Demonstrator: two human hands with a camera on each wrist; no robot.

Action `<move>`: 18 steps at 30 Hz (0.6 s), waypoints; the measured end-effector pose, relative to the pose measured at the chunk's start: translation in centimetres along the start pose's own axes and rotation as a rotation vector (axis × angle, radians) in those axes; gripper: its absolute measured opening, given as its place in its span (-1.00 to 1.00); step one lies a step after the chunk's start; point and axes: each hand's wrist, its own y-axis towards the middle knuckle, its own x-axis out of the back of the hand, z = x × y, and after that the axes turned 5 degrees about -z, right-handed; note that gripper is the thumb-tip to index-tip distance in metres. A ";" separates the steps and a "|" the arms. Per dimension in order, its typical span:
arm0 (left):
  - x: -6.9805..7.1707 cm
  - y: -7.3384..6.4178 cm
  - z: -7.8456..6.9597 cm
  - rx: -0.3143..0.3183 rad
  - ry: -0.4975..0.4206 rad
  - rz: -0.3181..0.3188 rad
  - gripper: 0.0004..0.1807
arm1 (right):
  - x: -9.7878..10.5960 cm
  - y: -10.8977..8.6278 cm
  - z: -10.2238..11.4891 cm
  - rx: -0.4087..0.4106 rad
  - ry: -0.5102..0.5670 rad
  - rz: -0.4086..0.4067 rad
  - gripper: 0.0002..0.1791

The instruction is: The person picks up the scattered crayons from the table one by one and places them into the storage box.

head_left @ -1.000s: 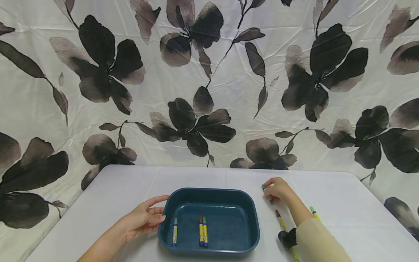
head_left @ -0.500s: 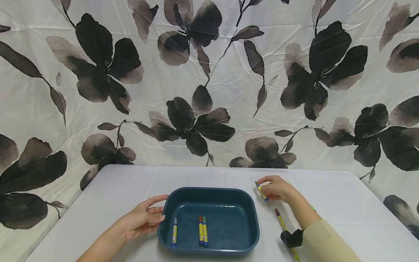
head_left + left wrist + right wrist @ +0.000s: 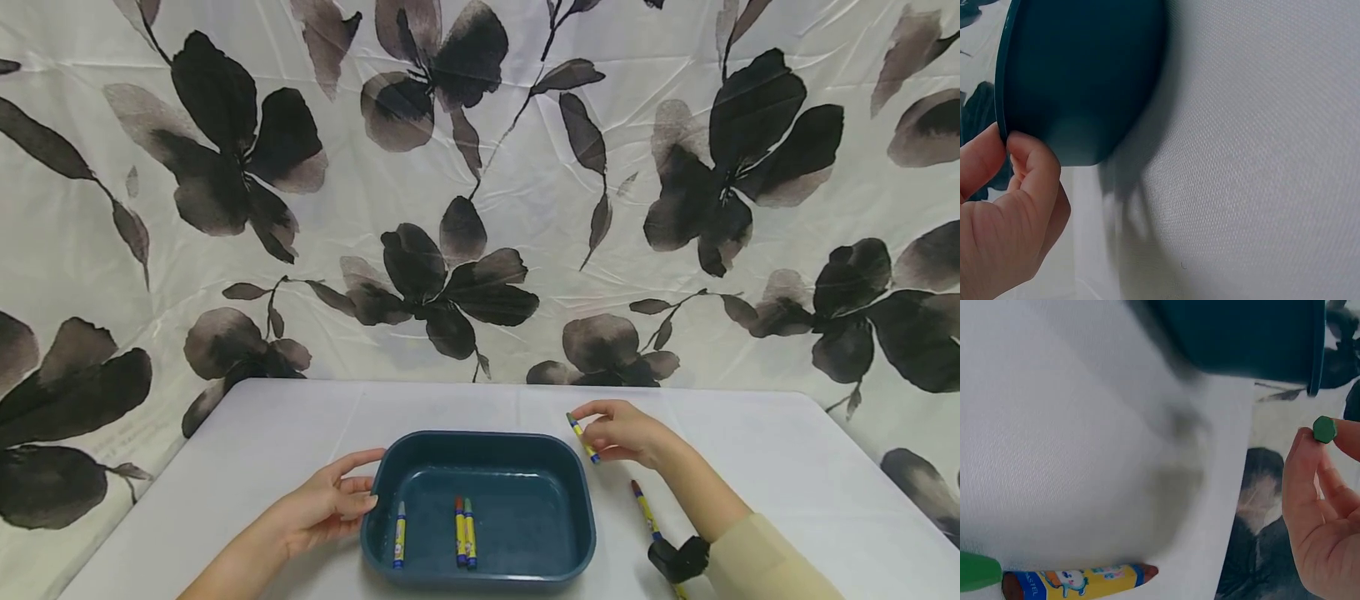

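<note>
In the head view, my left hand [image 3: 318, 504] pinches the left rim of a dark teal tray [image 3: 480, 577] between thumb and fingers; the left wrist view shows this grip on the rim [image 3: 1001, 81]. My right hand [image 3: 626, 435] holds a green pastel crayon [image 3: 582, 438] between thumb and fingertips, just beyond the tray's upper right corner. Its green end [image 3: 1325, 429] faces the right wrist camera, raised off the table. Inside the tray lie a grey-tipped crayon [image 3: 400, 537] at the left and a red crayon [image 3: 460, 533] side by side with a green one [image 3: 470, 535].
A brown crayon [image 3: 643, 504] lies on the white table [image 3: 810, 500] right of the tray, partly behind the black wrist mount [image 3: 678, 557]. Another crayon's green end [image 3: 979, 572] shows beside it in the right wrist view. A floral cloth [image 3: 480, 167] hangs behind the table.
My right hand has moved left toward the tray with the green crayon. The right forearm now hides the light green crayon on the table. My left hand has stayed on the rim.
</note>
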 end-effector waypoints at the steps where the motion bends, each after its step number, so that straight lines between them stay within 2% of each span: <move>1: 0.0 0.0 0.0 -0.001 0.000 0.003 -0.22 | -0.2 -0.1 0.2 0.005 0.010 0.006 -0.52; 6: 0.1 -0.1 -0.1 0.006 -0.006 0.009 -0.23 | -1.3 -0.8 1.1 0.009 0.057 0.022 -0.51; 12: 0.1 -0.1 -0.1 0.004 -0.006 0.005 -0.21 | -2.6 -1.6 2.1 0.017 0.092 -0.008 -0.50; 18: 0.0 -0.1 -0.1 0.007 -0.002 0.001 -0.20 | -3.2 -1.6 2.2 0.025 0.103 0.005 -0.50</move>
